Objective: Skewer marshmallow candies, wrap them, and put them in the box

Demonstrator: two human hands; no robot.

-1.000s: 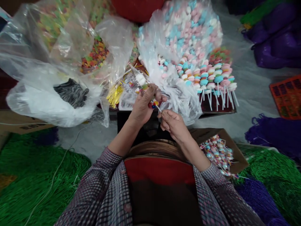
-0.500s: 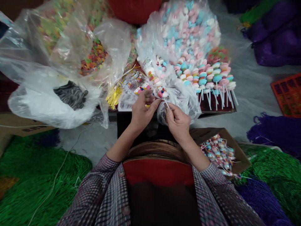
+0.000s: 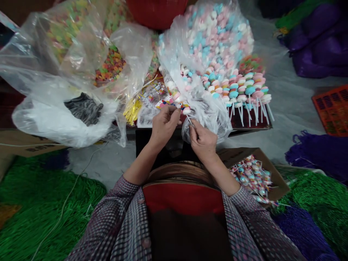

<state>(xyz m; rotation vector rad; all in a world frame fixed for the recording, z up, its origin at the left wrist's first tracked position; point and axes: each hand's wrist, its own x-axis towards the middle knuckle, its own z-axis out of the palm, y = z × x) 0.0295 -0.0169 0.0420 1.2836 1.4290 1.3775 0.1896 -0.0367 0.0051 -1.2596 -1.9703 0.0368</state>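
My left hand (image 3: pixel 163 123) is closed in a pinch on the clear wrapper of a candy skewer (image 3: pixel 176 96), a white stick threaded with pastel sweets that points up and left. My right hand (image 3: pixel 202 139) is closed on the skewer's lower stick end, just below and right of the left hand. Both hands are over the front edge of a dark tray (image 3: pixel 252 123). Behind them lies a row of finished candy skewers (image 3: pixel 241 92) with white sticks, next to a clear bag of pink, blue and white sweets (image 3: pixel 217 36).
A clear bag of multicoloured gummies (image 3: pixel 108 65) and a bag holding something black (image 3: pixel 83 108) lie at the left. Gold twist ties (image 3: pixel 133 108) are near the printed wrappers. A cardboard box of wrapped skewers (image 3: pixel 252 177) is at my right. Green and purple bead heaps surround me.
The skewer swung from near my chest up toward the sweets bag and went into its clear wrapper. Both hands rose slightly and closed in together at its lower end.
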